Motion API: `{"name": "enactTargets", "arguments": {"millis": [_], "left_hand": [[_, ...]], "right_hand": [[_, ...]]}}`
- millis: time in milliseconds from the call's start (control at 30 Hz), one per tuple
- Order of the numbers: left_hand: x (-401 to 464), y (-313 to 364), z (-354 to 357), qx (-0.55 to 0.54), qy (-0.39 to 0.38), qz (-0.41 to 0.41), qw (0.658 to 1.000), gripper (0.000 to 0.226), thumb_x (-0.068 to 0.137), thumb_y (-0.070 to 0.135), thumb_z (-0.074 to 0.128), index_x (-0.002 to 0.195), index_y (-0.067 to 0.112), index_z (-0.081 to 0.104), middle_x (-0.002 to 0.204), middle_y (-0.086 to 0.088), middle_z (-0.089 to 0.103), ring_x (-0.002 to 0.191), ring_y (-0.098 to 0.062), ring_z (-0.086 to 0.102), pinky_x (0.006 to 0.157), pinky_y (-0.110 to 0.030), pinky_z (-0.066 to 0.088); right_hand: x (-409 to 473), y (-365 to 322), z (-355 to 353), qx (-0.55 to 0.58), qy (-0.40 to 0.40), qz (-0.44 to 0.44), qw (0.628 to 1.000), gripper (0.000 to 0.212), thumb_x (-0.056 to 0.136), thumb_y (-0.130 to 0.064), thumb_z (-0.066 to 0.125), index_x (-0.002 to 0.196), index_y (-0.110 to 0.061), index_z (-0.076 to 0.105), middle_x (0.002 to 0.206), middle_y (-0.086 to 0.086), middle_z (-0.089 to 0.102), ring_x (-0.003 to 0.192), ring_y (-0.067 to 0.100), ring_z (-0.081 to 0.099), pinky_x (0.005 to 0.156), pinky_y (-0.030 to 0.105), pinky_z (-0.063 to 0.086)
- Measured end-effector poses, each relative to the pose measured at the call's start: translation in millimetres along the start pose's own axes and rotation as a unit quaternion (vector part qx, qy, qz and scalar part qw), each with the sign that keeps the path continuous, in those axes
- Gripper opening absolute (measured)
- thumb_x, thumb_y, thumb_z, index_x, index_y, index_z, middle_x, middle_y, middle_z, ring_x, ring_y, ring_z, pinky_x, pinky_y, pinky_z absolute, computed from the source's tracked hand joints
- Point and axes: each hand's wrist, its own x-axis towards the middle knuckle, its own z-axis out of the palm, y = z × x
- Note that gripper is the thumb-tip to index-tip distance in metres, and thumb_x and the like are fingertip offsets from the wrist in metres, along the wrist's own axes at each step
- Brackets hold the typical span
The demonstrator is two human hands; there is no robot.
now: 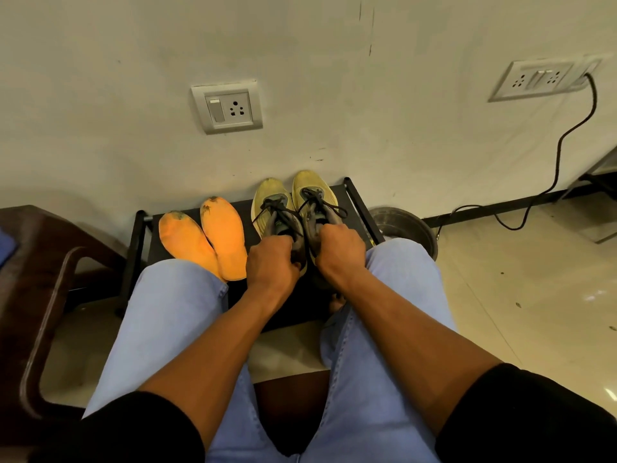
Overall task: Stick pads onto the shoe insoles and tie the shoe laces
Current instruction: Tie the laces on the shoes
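Scuffed white wall [334, 78], two socket plates [227, 107], glossy tiled floor [534, 279], brown chair [40, 262]

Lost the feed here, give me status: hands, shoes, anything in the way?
Left hand and right hand each grip a shoe heel. Shoes unlaced on rack. Insoles lie beside them. No obstruction.

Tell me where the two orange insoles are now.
In the head view, the orange insoles lie side by side on the black rack, left of the yellow shoes, near the left hand.

Indoor room: wall sockets [227, 107], tiled floor [521, 295] (polished), shoe rack [357, 202].
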Motion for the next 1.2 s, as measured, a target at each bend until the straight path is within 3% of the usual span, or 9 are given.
{"name": "enactTargets", "arguments": {"millis": [267,367,533,700,800,900,1000,1067,1200], "left_hand": [[5,1,6,-0.001,-0.011,0.025,1.000,0.017,0.080,0.026,0.076,0.093,0.019,0.069,0.094,-0.006,0.072,0.089,-0.032,0.068,0.070,-0.038,0.053],[6,0,5,0.015,-0.020,0.033,0.999,0.022,0.081,0.030,0.077,0.096,0.019,0.066,0.097,-0.005,0.072,0.093,-0.031,0.068,0.070,-0.037,0.049],[7,-4,-7,0.044,-0.062,0.054,0.996,0.030,0.080,0.036,0.076,0.104,0.022,0.064,0.105,-0.004,0.070,0.098,-0.031,0.067,0.074,-0.037,0.049],[7,-8,-38,0.078,-0.146,0.067,0.984,0.052,0.068,0.055,0.072,0.112,0.028,0.060,0.112,0.002,0.061,0.095,-0.028,0.064,0.070,-0.038,0.054],[16,-21,-56,0.070,-0.130,0.028,0.989,0.028,0.076,0.037,0.072,0.100,0.027,0.062,0.099,-0.001,0.063,0.083,-0.026,0.063,0.060,-0.034,0.048],[24,-44,-74,0.063,-0.092,-0.015,0.994,0.038,0.086,0.030,0.073,0.122,0.024,0.067,0.116,-0.007,0.068,0.104,-0.032,0.064,0.078,-0.039,0.050],[33,-78,-83,0.070,-0.070,-0.071,0.993,0.059,0.088,0.037,0.075,0.142,0.021,0.057,0.138,-0.010,0.061,0.124,-0.032,0.057,0.092,-0.041,0.048],[40,-101,-82,0.079,-0.070,-0.113,0.988,0.057,0.086,0.039,0.076,0.137,0.019,0.061,0.135,-0.009,0.063,0.121,-0.032,0.059,0.087,-0.039,0.049],[56,-128,-79,0.085,-0.085,-0.178,0.977,0.024,0.082,0.031,0.076,0.094,0.013,0.066,0.107,-0.010,0.067,0.099,-0.033,0.063,0.070,-0.033,0.043]], "right_hand": [[7,6,3,0.007,-0.023,0.018,1.000,0.012,0.091,-0.010,0.061,0.101,-0.013,0.066,0.101,0.011,0.066,0.094,0.035,0.064,0.077,0.042,0.055],[9,8,4,0.012,-0.041,0.022,0.999,0.016,0.090,-0.014,0.062,0.105,-0.013,0.063,0.108,0.012,0.066,0.101,0.036,0.061,0.085,0.045,0.054],[8,3,1,-0.054,-0.031,0.019,0.998,0.025,0.087,-0.027,0.061,0.111,-0.019,0.061,0.120,0.008,0.062,0.124,0.038,0.043,0.105,0.059,0.032],[11,-20,-4,-0.082,-0.003,-0.047,0.996,0.046,0.078,-0.027,0.069,0.121,-0.017,0.058,0.131,0.009,0.056,0.136,0.039,0.035,0.110,0.053,0.032],[14,-33,0,-0.053,0.040,-0.114,0.991,0.049,0.074,-0.027,0.071,0.120,-0.013,0.060,0.130,0.010,0.057,0.134,0.039,0.039,0.109,0.048,0.037],[17,-47,4,0.018,0.123,-0.185,0.975,0.040,0.074,-0.023,0.065,0.110,-0.009,0.067,0.117,0.010,0.064,0.122,0.037,0.050,0.103,0.045,0.044],[19,-68,9,0.064,0.118,-0.254,0.958,0.040,0.068,-0.012,0.056,0.105,-0.004,0.067,0.107,0.013,0.064,0.109,0.034,0.054,0.091,0.042,0.048],[22,-84,17,0.063,0.066,-0.286,0.954,0.036,0.070,-0.008,0.059,0.104,-0.002,0.066,0.107,0.016,0.064,0.102,0.035,0.055,0.084,0.045,0.050],[35,-107,42,-0.014,-0.075,-0.321,0.944,0.037,0.085,-0.021,0.067,0.119,-0.006,0.061,0.119,0.016,0.061,0.108,0.035,0.056,0.085,0.044,0.051]]}}
